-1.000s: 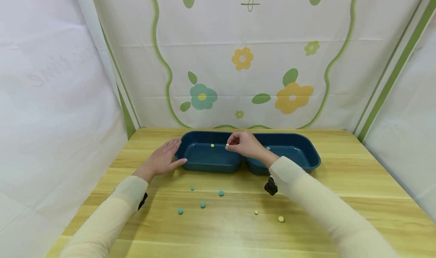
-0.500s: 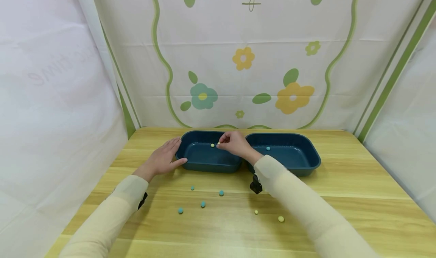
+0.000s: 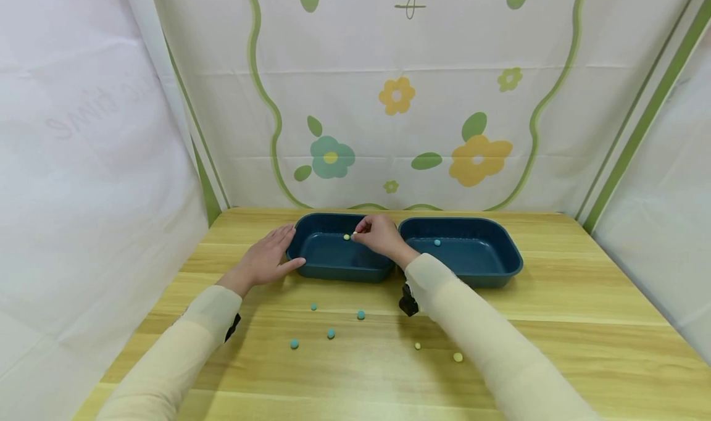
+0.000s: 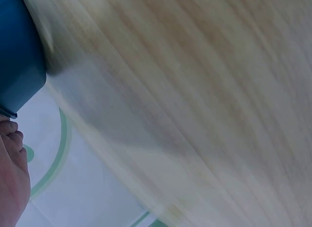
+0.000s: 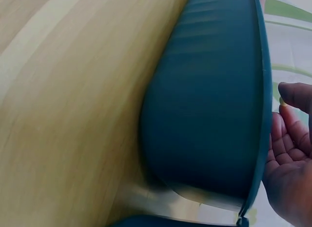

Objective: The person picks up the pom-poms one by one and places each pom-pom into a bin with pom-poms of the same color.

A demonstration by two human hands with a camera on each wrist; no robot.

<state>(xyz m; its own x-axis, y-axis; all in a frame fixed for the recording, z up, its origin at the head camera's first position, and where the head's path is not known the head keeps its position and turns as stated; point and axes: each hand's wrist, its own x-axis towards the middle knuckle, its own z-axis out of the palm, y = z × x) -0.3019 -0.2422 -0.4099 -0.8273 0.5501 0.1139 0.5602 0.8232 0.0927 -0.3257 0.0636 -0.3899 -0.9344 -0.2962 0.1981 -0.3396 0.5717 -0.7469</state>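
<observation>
- Fingers (image 3: pixel 282 239) of my left hand (image 3: pixel 261 263) lie straight, thumb (image 3: pixel 291 266) spread well apart, touching the left blue tray (image 3: pixel 340 273) at its nine o'clock end.
- Towards seven o'clock from that tray, a blue ball (image 3: pixel 294 344) and a tiny blue bead (image 3: pixel 313 307) lie on the wooden tabletop (image 3: pixel 244 371); a second blue ball (image 3: pixel 331 333) sits near six o'clock.
- Inside the left blue tray, near twelve o'clock, rests a yellow bead (image 3: pixel 347 237).
- Just right of it, over the same tray, my right hand (image 3: pixel 383 236) has thumb and forefinger clamped on a pinched yellow bead (image 3: pixel 355 233).
- Between five and six o'clock from that tray lies a third blue ball (image 3: pixel 361 315).
- At five o'clock lies a small yellow ball (image 3: pixel 418 345).
- Right blue tray (image 3: pixel 483 280) stands at three o'clock, a lone blue bead (image 3: pixel 437 242) towards ten o'clock inside.
- Between four and five o'clock, a larger yellow ball (image 3: pixel 458 357) lies just beside my right sleeve (image 3: pixel 494 347).
</observation>
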